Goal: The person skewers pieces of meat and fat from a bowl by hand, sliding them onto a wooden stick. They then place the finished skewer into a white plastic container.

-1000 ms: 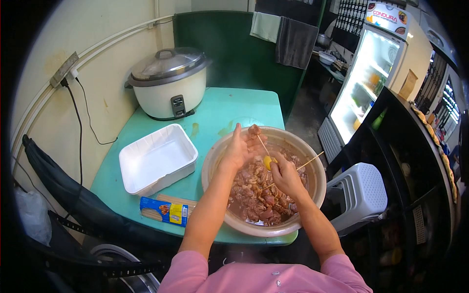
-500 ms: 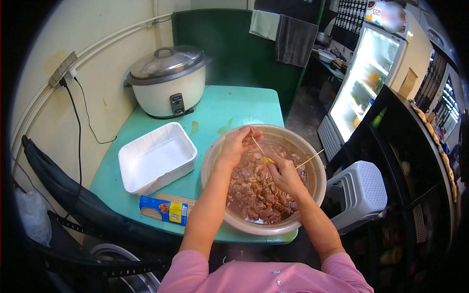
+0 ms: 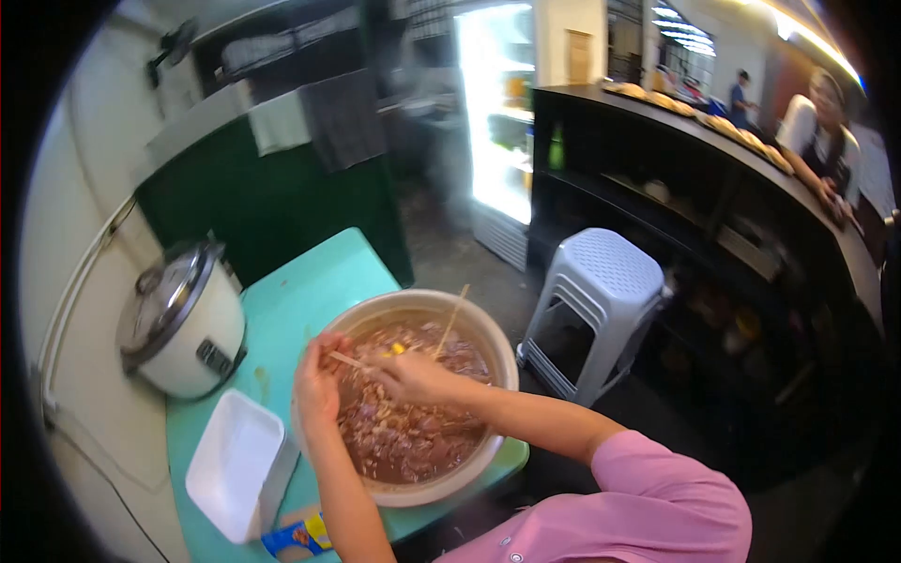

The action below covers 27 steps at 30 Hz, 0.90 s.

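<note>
Two hands over one big bowl (image 3: 500, 349) on teal table (image 3: 314, 281). Left hand (image 3: 319, 383) pinches one thin skewer (image 3: 349, 359). Right hand (image 3: 413, 375) closed on its other end, beside one yellow piece (image 3: 399, 349). Second skewer (image 3: 452, 317) leans inside bowl. Bowl holds wet meat chunks (image 3: 404, 439). One white tray (image 3: 230, 464) just beside bowl. One rice cooker (image 3: 178, 324), lid on. One stool (image 3: 601, 281) nearby.

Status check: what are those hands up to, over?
Left hand and right hand pinch one skewer. Over bowl of meat. Spare stick leans inside, apart.
</note>
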Available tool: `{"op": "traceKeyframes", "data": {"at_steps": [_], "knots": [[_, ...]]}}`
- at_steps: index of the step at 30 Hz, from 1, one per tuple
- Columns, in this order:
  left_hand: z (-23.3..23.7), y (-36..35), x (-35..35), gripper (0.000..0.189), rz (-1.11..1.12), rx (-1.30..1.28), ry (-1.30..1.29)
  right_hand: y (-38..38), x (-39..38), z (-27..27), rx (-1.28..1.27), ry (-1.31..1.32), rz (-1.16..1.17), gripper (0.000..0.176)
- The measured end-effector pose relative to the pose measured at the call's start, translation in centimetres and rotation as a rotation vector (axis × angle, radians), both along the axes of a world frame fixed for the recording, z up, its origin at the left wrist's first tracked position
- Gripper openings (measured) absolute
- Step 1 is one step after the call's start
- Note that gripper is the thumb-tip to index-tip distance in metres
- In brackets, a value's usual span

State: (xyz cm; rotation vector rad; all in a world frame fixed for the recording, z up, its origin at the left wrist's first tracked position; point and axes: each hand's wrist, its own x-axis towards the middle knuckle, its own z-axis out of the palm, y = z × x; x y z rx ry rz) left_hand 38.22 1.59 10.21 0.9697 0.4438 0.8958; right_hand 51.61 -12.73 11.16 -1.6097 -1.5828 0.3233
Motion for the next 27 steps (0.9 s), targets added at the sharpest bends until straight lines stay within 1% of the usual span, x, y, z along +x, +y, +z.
{"op": "traceKeyframes", "data": {"at_steps": [2,3,4,5,6,8,9,13,15,17,19,21,23,24,26,27], "knots": [[-0.7,1.6,-0.5,0.032,0.056,-0.076,-0.077,0.1,0.1,-0.4,0.107,-0.069,0.049,0.032],[-1.2,2.2,-0.7,0.032,0.090,-0.074,-0.080,-0.1,0.2,-0.2,0.123,-0.072,0.000,0.032],[-1.6,2.4,-0.9,0.032,0.128,-0.074,-0.082,-0.4,-0.1,0.0,0.103,-0.047,0.013,0.027],[-1.8,2.5,-0.9,0.032,0.091,-0.059,-0.076,-0.6,-0.2,0.2,0.084,-0.018,0.032,0.022],[-1.9,2.6,-1.1,0.032,0.110,-0.051,-0.065,-0.6,-0.1,0.1,0.100,-0.013,0.004,0.022],[-1.7,2.8,-1.3,0.031,0.119,-0.029,-0.043,-0.4,-0.2,0.0,-0.017,0.015,0.011,0.018],[-1.7,2.6,-1.2,0.029,0.094,-0.018,-0.040,-0.5,-0.2,0.2,-0.079,-0.004,-0.015,0.018],[-1.4,2.3,-1.0,0.028,0.061,-0.021,-0.035,-0.1,0.0,-1.0,0.012,0.003,-0.048,0.018],[-1.5,2.1,-0.8,0.028,0.070,-0.030,-0.026,0.3,0.2,-1.1,0.009,-0.040,0.012,0.026],[-1.6,1.8,-0.5,0.031,-0.064,0.062,0.024,0.3,0.3,-0.8,-0.006,-0.012,0.015,0.025],[-1.6,1.6,-0.3,0.031,-0.058,0.062,0.010,0.3,0.4,-0.8,-0.022,0.014,0.019,0.024],[-1.0,0.9,-0.1,0.031,-0.049,0.064,-0.003,0.3,0.2,-0.8,0.020,0.030,0.005,0.022],[-0.1,-0.4,0.3,0.029,0.037,0.037,0.045,0.2,0.1,-0.8,0.002,0.044,-0.013,0.022],[-0.1,-0.6,0.6,0.029,0.037,0.037,0.048,0.2,0.1,-0.7,-0.016,0.057,-0.030,0.022],[-0.4,-0.7,1.0,0.028,-0.065,0.115,0.100,0.3,0.3,-0.5,-0.014,0.086,-0.028,0.023],[-0.2,-1.0,1.0,0.028,-0.060,0.115,0.105,0.5,0.2,-0.6,-0.012,0.110,-0.027,0.024]]}}
